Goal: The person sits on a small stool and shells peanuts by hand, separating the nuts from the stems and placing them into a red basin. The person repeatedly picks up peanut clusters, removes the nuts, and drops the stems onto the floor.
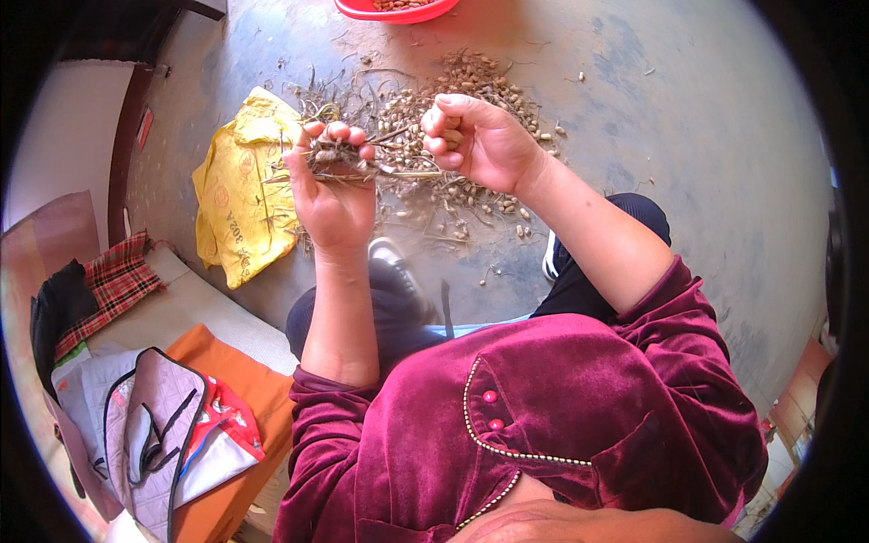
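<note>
My left hand is raised palm up, its fingers curled around a bunch of dried peanut plant stems. A few pods show among the roots, and thin stalks stick out to the right. To the right of the bunch, my right hand is lifted with its fingers curled towards the palm and the thumb over them. Whether a pod is inside those fingers is hidden. Under both hands, a heap of loose peanuts in their shells lies on the concrete floor, mixed with stalks and dirt.
A crumpled yellow woven sack lies left of the heap. Beyond it is a red plastic basin holding peanuts. At the lower left, folded cloths rest on a seat with an orange cover. My shoe is near the heap.
</note>
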### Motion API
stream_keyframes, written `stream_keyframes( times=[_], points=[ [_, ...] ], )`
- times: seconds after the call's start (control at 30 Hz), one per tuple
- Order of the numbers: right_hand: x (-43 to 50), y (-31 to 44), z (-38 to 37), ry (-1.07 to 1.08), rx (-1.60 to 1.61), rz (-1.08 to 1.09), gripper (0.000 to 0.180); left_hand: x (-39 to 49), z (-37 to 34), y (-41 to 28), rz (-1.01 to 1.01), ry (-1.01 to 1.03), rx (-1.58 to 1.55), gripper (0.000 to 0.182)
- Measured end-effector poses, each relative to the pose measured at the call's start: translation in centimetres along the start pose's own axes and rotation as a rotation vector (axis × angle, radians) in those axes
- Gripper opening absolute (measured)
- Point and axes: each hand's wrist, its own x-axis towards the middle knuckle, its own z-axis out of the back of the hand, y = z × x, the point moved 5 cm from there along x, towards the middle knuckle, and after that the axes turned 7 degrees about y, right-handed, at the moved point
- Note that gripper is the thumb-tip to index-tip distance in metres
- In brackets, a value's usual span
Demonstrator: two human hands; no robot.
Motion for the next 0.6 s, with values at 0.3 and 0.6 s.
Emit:
stream_keyframes(
  times=[0.3,0.6],
  points=[
    [-0.7,1.2,-3.0,-0.147,-0.980,0.243,0.018,0.2,0.1,1.9,0.084,-0.034,0.062,0.043],
    [-0.9,1.3,-4.6,-0.082,-1.689,0.413,0.017,-1.0,-0.3,4.7,0.266,-0.086,0.489,0.029]
  ],
)
